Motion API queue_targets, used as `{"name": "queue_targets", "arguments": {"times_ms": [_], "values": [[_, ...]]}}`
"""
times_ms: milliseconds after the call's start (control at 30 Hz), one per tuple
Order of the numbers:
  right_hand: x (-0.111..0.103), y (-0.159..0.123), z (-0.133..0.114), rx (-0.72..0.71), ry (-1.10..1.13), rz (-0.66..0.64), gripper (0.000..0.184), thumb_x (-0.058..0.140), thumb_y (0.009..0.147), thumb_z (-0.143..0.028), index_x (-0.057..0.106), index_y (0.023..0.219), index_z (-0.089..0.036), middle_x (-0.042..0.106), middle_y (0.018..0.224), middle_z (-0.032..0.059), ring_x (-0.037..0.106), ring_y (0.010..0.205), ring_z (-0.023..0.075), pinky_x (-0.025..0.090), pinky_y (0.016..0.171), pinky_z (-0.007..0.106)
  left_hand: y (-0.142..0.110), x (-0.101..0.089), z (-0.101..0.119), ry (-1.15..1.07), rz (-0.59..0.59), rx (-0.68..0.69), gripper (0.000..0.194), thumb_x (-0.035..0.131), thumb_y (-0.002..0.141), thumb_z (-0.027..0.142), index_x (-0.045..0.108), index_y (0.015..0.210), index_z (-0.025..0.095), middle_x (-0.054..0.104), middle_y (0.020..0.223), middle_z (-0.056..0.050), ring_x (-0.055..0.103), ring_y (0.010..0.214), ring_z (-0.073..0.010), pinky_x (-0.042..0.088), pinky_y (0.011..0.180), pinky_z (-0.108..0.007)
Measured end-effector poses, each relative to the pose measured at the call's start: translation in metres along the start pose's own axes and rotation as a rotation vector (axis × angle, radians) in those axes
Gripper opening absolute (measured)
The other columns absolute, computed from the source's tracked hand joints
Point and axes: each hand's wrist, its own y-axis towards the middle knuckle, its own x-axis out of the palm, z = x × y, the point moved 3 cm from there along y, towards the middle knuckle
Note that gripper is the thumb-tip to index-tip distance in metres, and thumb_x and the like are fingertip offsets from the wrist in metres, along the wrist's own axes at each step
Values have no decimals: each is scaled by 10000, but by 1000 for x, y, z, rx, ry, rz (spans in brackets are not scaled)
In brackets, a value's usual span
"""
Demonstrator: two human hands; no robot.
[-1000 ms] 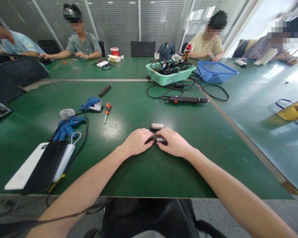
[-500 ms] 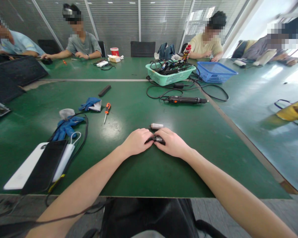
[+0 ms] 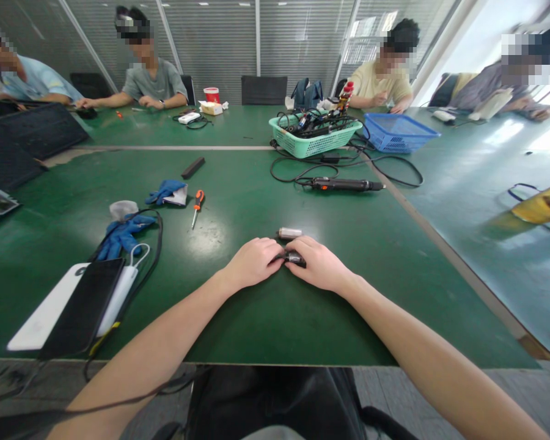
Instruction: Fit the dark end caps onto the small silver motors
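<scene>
My left hand [image 3: 252, 263] and my right hand [image 3: 318, 264] meet near the middle of the green work table [image 3: 238, 324]. Their fingers pinch a small black-and-metal part [image 3: 296, 259] from both sides, and most of it is hidden. Just beyond the fingertips, a short silver cylinder [image 3: 289, 233] lies on the table without touching either hand. An orange-handled screwdriver [image 3: 198, 208] lies farther out to the left.
Blue gloves [image 3: 123, 238] and a black phone on a white power bank [image 3: 82, 308] lie at the left. Ahead are an electric screwdriver [image 3: 343, 184] with cables, a green basket of tools [image 3: 302, 142], and a blue basket [image 3: 401, 134]. Several co-workers sit along the far tables.
My hands have drawn slightly closer around the black part, and less of it shows now. The silver cylinder stays in place on the table.
</scene>
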Motion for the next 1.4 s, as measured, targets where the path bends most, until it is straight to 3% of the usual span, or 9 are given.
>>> {"name": "queue_targets", "arguments": {"times_ms": [200, 767, 900, 1033, 1200, 1400], "values": [[0, -1, 1, 28, -34, 2, 224, 639, 897, -210, 623, 1121, -212, 685, 1132, 112, 639, 1086, 285, 542, 941, 448, -1, -6, 2, 47, 26, -72, 43, 590, 877, 220, 603, 858, 184, 649, 857, -37, 607, 815, -196, 451, 740, -334], [-1, -2, 4, 35, -29, 10, 213, 639, 901, -221, 622, 1113, -213, 684, 1125, 110, 640, 1069, 282, 548, 926, 441, -2, -12, -1, 53, -36, -111, 139, 629, 891, 322, 630, 885, 183, 650, 862, -46, 606, 803, -205, 455, 737, -340], [0, -2, 5, 36, -27, 8, 213, 642, 904, -227, 624, 1116, -214, 683, 1130, 110, 637, 1078, 282, 544, 937, 445, -3, -12, -3, 19, -29, -94, 115, 604, 867, 242, 642, 958, 182, 659, 903, -53, 613, 824, -207, 468, 750, -342], [-1, -2, 5, 27, -33, 13, 218, 646, 901, -223, 627, 1118, -214, 682, 1116, 106, 636, 1078, 282, 544, 927, 440, -4, -10, -5, -30, -21, -43, 267, 540, 886, 148, 661, 1118, 203, 666, 997, -57, 631, 922, -206, 485, 833, -342], [-1, -1, 4, 34, -31, 6, 201, 646, 907, -233, 636, 1107, -216, 689, 1131, 104, 641, 1071, 276, 544, 937, 440, -3, -6, -8, -56, -49, -4, 226, 507, 976, 205, 691, 1106, 223, 660, 998, -51, 636, 957, -199, 484, 862, -334], [0, -2, 5, 38, -39, 0, 216, 646, 905, -236, 635, 1120, -212, 686, 1135, 109, 640, 1084, 282, 542, 942, 439, -1, -4, -9, -48, -58, -29, 155, 574, 976, 301, 684, 990, 193, 650, 936, -45, 620, 898, -195, 464, 804, -324]]}}
